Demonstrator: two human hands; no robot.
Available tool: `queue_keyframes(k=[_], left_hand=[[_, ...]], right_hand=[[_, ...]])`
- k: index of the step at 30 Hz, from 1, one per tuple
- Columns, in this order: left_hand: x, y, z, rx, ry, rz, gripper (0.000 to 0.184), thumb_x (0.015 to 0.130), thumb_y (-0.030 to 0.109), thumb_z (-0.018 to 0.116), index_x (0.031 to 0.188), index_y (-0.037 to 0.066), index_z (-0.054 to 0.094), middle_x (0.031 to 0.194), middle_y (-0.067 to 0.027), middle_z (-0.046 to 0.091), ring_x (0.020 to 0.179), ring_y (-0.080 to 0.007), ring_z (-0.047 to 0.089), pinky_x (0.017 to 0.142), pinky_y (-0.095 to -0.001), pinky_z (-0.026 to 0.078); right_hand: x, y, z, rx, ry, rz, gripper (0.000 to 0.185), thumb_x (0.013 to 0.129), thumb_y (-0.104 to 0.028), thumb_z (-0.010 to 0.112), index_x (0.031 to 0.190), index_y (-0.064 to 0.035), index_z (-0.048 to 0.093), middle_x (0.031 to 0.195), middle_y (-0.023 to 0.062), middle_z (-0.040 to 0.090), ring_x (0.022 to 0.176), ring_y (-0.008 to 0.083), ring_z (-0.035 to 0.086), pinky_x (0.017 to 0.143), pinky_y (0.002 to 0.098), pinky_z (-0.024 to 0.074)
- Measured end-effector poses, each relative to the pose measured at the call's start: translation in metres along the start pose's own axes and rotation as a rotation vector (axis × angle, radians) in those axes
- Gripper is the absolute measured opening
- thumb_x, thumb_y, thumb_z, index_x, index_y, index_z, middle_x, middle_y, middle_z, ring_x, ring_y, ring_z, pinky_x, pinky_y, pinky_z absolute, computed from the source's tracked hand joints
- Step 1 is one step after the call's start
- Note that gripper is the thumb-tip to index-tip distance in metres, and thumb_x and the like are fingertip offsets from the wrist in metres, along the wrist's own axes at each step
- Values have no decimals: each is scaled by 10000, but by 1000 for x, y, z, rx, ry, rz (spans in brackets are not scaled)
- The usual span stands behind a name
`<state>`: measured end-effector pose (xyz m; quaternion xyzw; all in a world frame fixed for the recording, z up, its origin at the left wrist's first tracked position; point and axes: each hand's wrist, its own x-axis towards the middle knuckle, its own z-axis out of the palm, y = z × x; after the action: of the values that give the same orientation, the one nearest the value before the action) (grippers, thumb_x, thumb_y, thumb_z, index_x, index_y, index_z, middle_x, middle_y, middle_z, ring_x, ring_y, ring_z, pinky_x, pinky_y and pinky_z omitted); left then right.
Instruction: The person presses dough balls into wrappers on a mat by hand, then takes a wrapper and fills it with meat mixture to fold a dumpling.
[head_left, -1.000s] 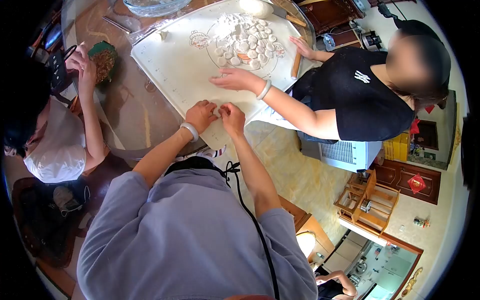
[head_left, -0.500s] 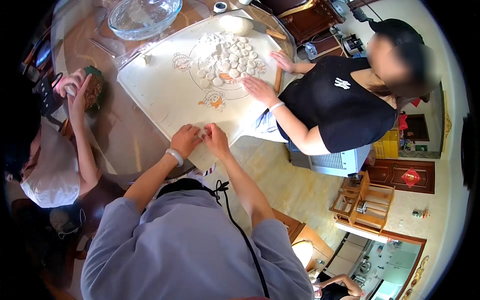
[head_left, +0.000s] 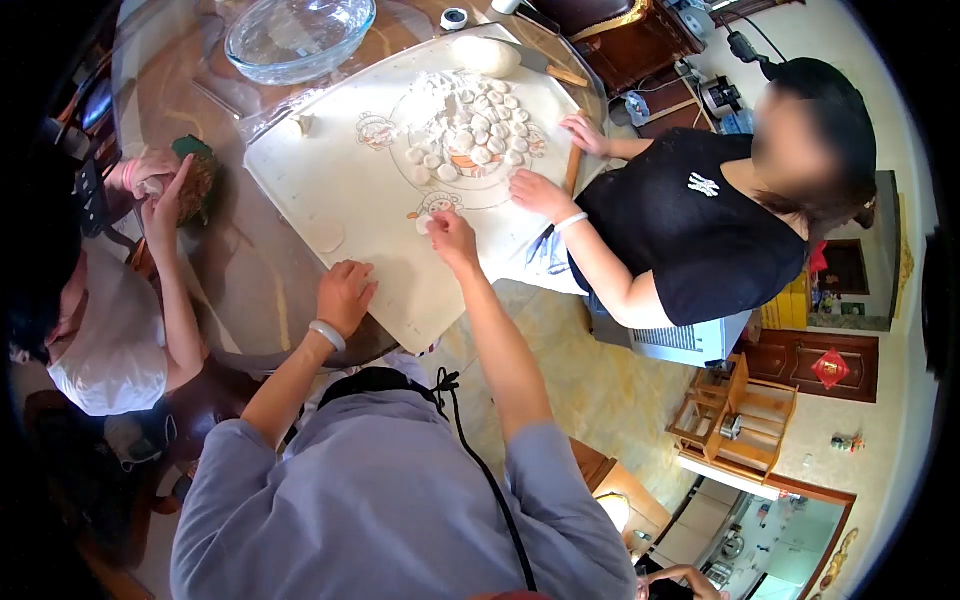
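Observation:
My right hand point(head_left: 453, 243) reaches over the white dough mat point(head_left: 400, 290), its fingertips pinched on a small dough piece point(head_left: 424, 224) by a printed cartoon figure. My left hand point(head_left: 346, 298) rests at the mat's near edge, fingers loosely bent, thumb apart, with nothing seen in it. Just beyond it lies a thin round dough wrapper point(head_left: 326, 236). Farther up the mat, several small dough rounds point(head_left: 483, 138) sit beside a heap of flour point(head_left: 432, 103). A large smooth lump of dough point(head_left: 486, 57) is at the far edge.
On the right, a person in black has both hands point(head_left: 541, 195) at the mat near a rolling pin point(head_left: 574, 168). At left, another person's hands point(head_left: 160, 190) are by a bowl of filling point(head_left: 200, 185). A glass bowl point(head_left: 300, 40) and a wooden-handled knife point(head_left: 566, 76) stand farther back.
My hands, close together at the mat's near corner before, are now apart. The right has moved forward with a dough piece; the left has drawn left. A flat wrapper now shows on the mat.

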<state>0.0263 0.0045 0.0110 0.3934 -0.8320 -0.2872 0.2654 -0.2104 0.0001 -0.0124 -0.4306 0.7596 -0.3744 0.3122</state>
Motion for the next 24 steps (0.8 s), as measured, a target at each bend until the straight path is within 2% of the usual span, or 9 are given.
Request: queue_keyframes(k=[1,2,5,8,11,13,16,19,24], left_hand=[[0,1,3,-2,5,3,240,721,97,644,947,49,579,859,-102,559,838,-293,529,728,-379,445],[0,0,8,-2,13,7,239,724,100,642,949,51,578,860,-101,558,840,-291,529,729,-379,444],[4,4,14,-64,13,-12,265,732,110,639,981,57,566,876,-99,554,854,-287,527,736,-381,441],[30,12,26,-113,1,-22,306,735,119,639,1021,61,546,893,-99,547,870,-290,523,748,-385,441],[57,13,50,-63,-38,-26,336,731,126,645,1042,68,531,901,-102,544,882,-296,520,756,-391,444],[81,17,63,-28,-91,-30,345,726,129,650,1044,74,530,905,-102,544,890,-300,520,759,-395,446],[93,17,67,30,-188,-80,326,720,135,658,1021,84,543,910,-100,556,905,-301,525,763,-401,448],[96,13,64,-59,-222,-122,296,718,125,660,988,75,551,903,-99,566,903,-295,529,757,-394,450],[94,13,69,-75,-123,-106,236,708,93,648,928,46,579,830,-117,570,819,-297,552,710,-395,451]], right_hand=[[1,12,5,-257,20,-80,275,800,-115,596,1059,-25,570,806,64,588,674,110,565,569,242,478],[3,24,10,-136,42,-7,238,800,-100,594,1023,-18,586,794,70,598,644,120,575,542,248,477],[-4,21,11,60,88,51,254,748,-162,636,975,-49,610,853,113,606,789,229,586,736,358,461],[-9,7,13,90,92,48,219,756,-131,608,962,-56,617,857,127,615,801,258,596,733,375,463],[-9,7,16,-158,203,-212,191,756,-82,572,938,-65,627,854,137,619,789,301,599,722,393,468],[-8,2,18,-288,284,-259,199,726,-15,551,889,-69,651,834,136,628,759,288,616,695,362,483],[-16,-11,11,-206,244,-166,187,725,-30,560,879,-75,655,825,132,634,766,291,615,704,368,481],[-16,-7,13,-139,254,-110,181,725,-36,566,885,-61,649,822,132,640,763,290,615,695,370,481],[-16,7,19,-236,261,-177,230,731,-24,557,954,-57,600,846,132,609,785,301,591,700,380,471]])
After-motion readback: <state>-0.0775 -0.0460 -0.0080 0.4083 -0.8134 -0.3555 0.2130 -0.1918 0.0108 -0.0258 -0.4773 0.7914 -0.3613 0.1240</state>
